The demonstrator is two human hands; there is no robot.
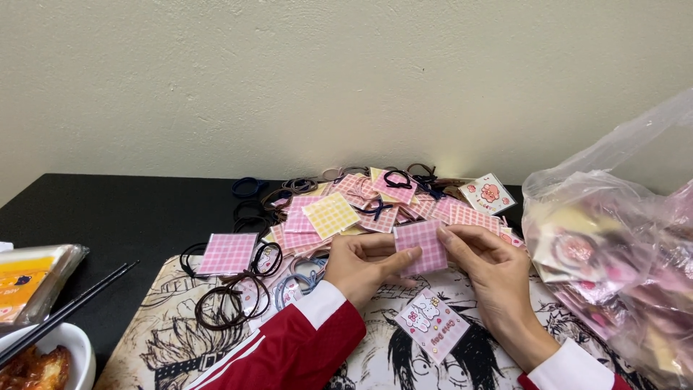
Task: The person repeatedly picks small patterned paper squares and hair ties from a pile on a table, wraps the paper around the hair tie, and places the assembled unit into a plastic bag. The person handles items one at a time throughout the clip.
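Both hands hold one pink checked square card (421, 245) just above a printed mat (180, 339). My left hand (364, 266) pinches its left edge with thumb and fingers. My right hand (485, 271) grips its right edge. A pink card with a cartoon animal print (432, 324) lies on the mat right below the hands. Behind them is a heap of pink and yellow checked cards (339, 213) mixed with dark hair ties (231, 300). Red sleeves with white cuffs cover both wrists.
A clear plastic bag (613, 253) full of packaged cards stands at the right. At the left are a white bowl of food (50, 361) with black chopsticks (68, 307) across it and a wrapped yellow packet (29, 282). The black table (123, 209) meets a cream wall.
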